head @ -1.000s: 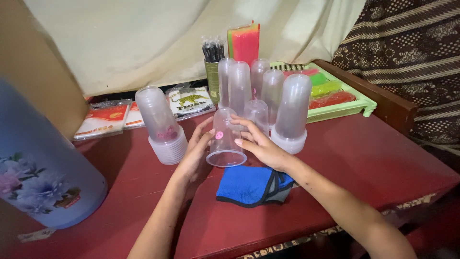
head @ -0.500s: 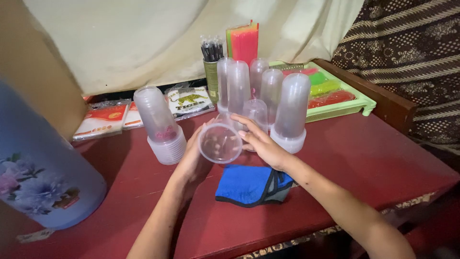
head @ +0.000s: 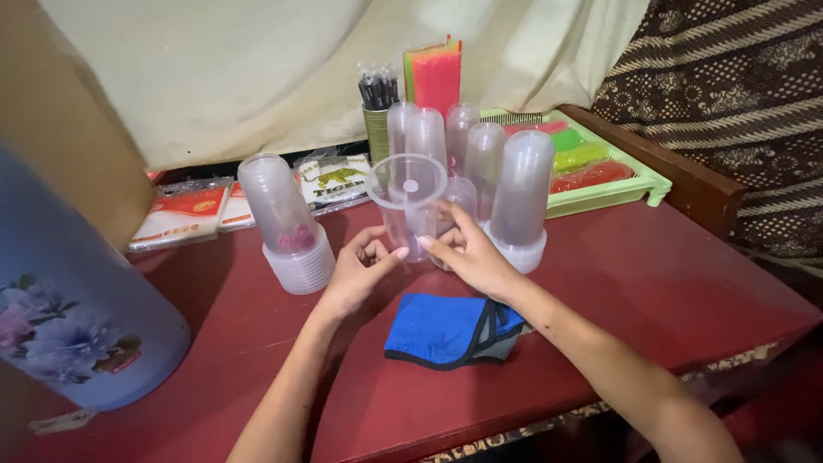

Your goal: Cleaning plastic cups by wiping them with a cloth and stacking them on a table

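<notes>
Both my hands hold one clear plastic cup (head: 406,199) above the red table (head: 651,291), its mouth tipped up toward me. My left hand (head: 360,270) grips its lower left side and my right hand (head: 467,253) its lower right side. Just below the hands lies a folded blue cloth (head: 446,330) with a grey edge. Behind the cup stand several tall stacks of upturned clear cups (head: 521,193). A separate stack of upturned cups (head: 283,223) stands to the left of my left hand.
A large pale blue flowered container (head: 69,309) stands at the left edge. A green tray (head: 617,184) with coloured packets sits at the back right, near a holder of dark straws (head: 377,107), red and green sheets (head: 435,73) and flat packets (head: 184,214).
The cup was mouth-down near the table a second ago. My hands have lifted it and turned its mouth up toward me.
</notes>
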